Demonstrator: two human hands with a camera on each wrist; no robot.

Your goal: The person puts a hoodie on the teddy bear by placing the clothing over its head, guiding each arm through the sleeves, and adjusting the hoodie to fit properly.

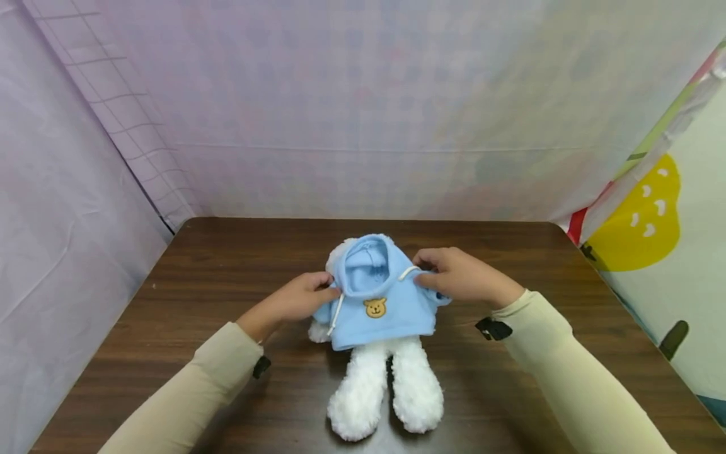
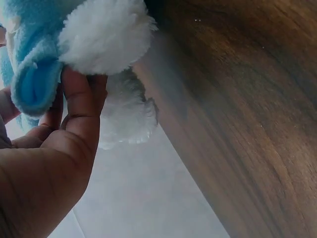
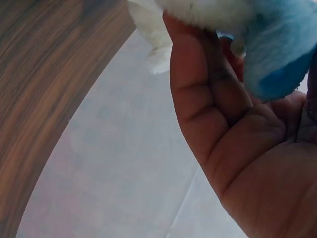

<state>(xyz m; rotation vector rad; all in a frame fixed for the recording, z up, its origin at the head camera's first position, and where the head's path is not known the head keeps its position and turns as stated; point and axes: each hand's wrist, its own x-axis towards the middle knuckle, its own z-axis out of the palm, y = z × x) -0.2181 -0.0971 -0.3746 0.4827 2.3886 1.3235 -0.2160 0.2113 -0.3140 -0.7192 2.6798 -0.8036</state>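
Observation:
A small light-blue hoodie (image 1: pixel 399 318) with white drawstrings and a bear-face patch lies over a white plush toy (image 1: pixel 356 400). The toy's two fluffy legs stick out below the hem, and white fluff shows at the left of the hood; its face is not visible. My left hand (image 1: pixel 300 296) pinches the hoodie at its left shoulder, thumb on top. At the opposite shoulder, near a drawstring, my right hand (image 1: pixel 465 275) grips the fabric. Up close in the left wrist view, a blue sleeve (image 2: pixel 37 82) hangs beside white fluff (image 2: pixel 106 37). Another sleeve (image 3: pixel 282 54) crosses my right palm.
Under the toy is a dark brown wooden table (image 1: pixel 227 265) with rounded far corners. A pale checked curtain (image 1: pixel 363 113) hangs behind it and a white cloth (image 1: pixel 62 208) on the left. Yellow printed fabric (image 1: pixel 641 221) hangs at the right.

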